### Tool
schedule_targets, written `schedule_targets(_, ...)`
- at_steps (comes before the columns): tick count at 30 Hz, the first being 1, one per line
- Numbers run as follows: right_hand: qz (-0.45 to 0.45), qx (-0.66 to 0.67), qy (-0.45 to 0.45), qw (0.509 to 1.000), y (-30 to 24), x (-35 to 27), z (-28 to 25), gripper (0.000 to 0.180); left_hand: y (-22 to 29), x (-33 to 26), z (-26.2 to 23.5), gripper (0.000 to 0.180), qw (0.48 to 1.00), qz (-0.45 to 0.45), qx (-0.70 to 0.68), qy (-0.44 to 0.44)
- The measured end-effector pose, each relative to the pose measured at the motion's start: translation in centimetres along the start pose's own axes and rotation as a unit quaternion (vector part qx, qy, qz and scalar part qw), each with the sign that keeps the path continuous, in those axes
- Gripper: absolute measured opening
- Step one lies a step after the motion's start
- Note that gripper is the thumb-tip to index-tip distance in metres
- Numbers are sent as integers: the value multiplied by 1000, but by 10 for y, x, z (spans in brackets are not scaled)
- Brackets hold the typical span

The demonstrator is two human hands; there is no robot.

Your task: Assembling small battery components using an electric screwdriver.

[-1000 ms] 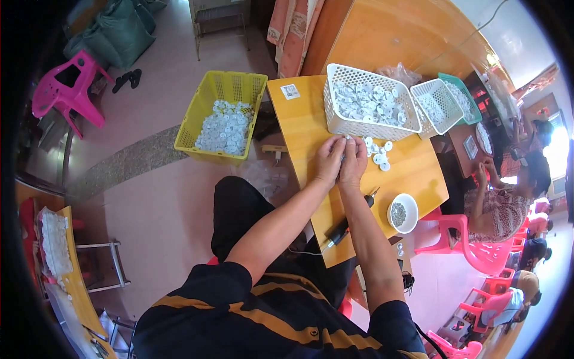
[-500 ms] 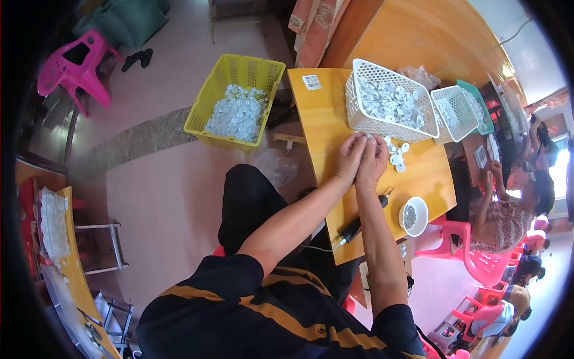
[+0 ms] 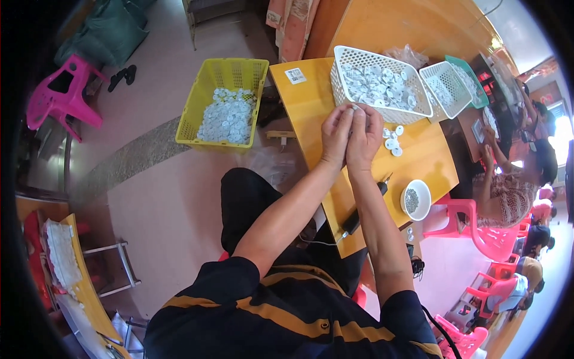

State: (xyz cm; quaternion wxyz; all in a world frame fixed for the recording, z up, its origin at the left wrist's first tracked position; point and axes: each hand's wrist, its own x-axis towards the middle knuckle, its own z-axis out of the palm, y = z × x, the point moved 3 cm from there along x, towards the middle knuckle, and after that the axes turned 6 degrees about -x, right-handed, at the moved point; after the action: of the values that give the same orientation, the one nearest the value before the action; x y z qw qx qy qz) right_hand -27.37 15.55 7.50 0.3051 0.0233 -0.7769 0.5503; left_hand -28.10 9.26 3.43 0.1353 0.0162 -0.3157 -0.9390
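My left hand [image 3: 336, 135] and my right hand [image 3: 366, 137] are pressed together over the wooden table [image 3: 311, 107], thumbs side by side. A small whitish piece [image 3: 355, 107] peeks out at their fingertips; most of it is hidden, and its kind cannot be told. Just beyond the hands stands a white perforated basket [image 3: 382, 112] filled with round white plastic pieces. To the right of my right hand, several of the same round white pieces [image 3: 391, 143] lie loose on the table. Nearer me rest a black electric screwdriver [image 3: 351, 224] with a cord and a white bowl [image 3: 423, 206] of small metal parts.
A yellow crate [image 3: 186, 128] of white pieces stands left of the table. A smaller white basket [image 3: 460, 99] and a green basket [image 3: 479, 96] are at the far right. A person [image 3: 505, 191] sits by a pink chair [image 3: 490, 239]. A magenta chair [image 3: 63, 96] stands far left.
The view has shifted slightly. My two hands remain pressed together near the basket, with the whitish piece still at the fingertips. The screwdriver and bowl stay on the table.
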Motion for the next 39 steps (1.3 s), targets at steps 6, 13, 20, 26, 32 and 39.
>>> schedule_targets(6, -41, -39, -41, 998, -29, 7, 26, 18, 42, 14, -1, 24, 1000, 29, 3, 3)
schedule_targets(13, -76, 93, -56, 991, -60, -2, 174, 11, 147, 83, -91, 28, 972, 156, 163, 62)
schedule_targets(20, -105, 37, -153, 982, -34, -25, 288, 28, 214, 173, -230, 40, 885, 222, 403, 80)
schedule_targets(26, -49, 33, -358, 932, -14, -25, 196, 32, 210, 125, -374, 42, 796, 102, 582, 129)
schedule_targets(32, -15, -18, -438, 898, -23, 5, 48, 21, 132, 76, -419, 62, 517, -45, 852, -70)
schedule_targets(39, 148, 20, -365, 919, 21, 7, -41, 22, 101, 78, -415, 66, 400, -160, 889, -155)
